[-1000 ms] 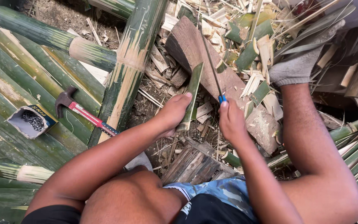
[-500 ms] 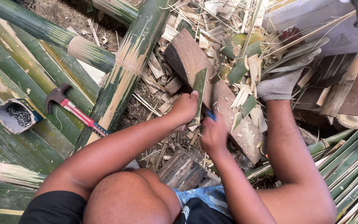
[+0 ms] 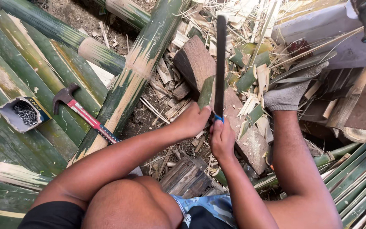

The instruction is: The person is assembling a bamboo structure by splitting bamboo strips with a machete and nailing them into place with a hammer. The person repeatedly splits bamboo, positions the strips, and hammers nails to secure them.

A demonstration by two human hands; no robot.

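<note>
My left hand (image 3: 193, 121) grips the lower end of a short green bamboo strip (image 3: 206, 91) that stands on a slanted wooden chopping block (image 3: 195, 61). Right beside it, my right hand (image 3: 222, 140) is closed on the blue handle of a long dark knife (image 3: 220, 63). The blade points away from me, edge-on, just to the right of the strip. The two hands almost touch.
A red-handled claw hammer (image 3: 85, 116) and an open box of nails (image 3: 22, 113) lie on split green bamboo poles (image 3: 136, 72) at left. Bamboo chips and offcuts (image 3: 255, 80) litter the ground around the block. My foot in a grey sock (image 3: 286, 95) rests at right.
Both hands kept their grips. The knife blade, slanted a second ago, now stands straight alongside the strip, and my hands have closed together.
</note>
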